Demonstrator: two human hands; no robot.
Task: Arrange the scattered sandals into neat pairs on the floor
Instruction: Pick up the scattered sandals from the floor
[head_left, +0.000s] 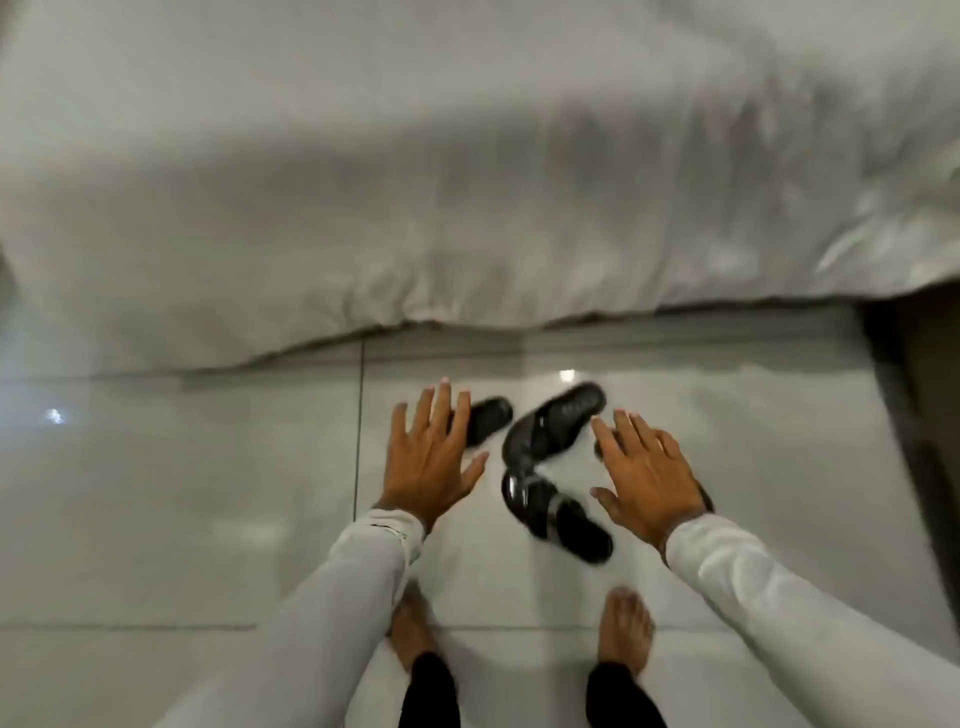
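Tiles (182, 493) spread pale and glossy under me, with a white duvet (415, 182) hanging over the far edge of the floor. My left hand (428, 460) hovers palm down, fingers (439, 410) spread wide, holding nothing. Its fingertips cover the near end of a black sandal (488, 418), which lies flat on the tile just past that hand, pointing up and to the right. Right of it a second sandal (553, 428) lies on a slant, toe toward the duvet, heel toward me. At that heel a third sandal (556, 517) lies angled the other way, so the two form a sideways V that opens to the right; their ends look to be touching, though blur keeps me from being sure. My right hand (644, 475) hangs over the open side of the V, also palm down, fingers splayed and empty. A dark bit shows under its fingertips and another at the wrist; I cannot tell what they are. Both arms wear white sleeves (332, 597). Below the sandals my bare feet (623, 629) stand apart on the tile, dark trouser cuffs above them. At the far right a dark bed frame (914, 389) runs down beside the floor
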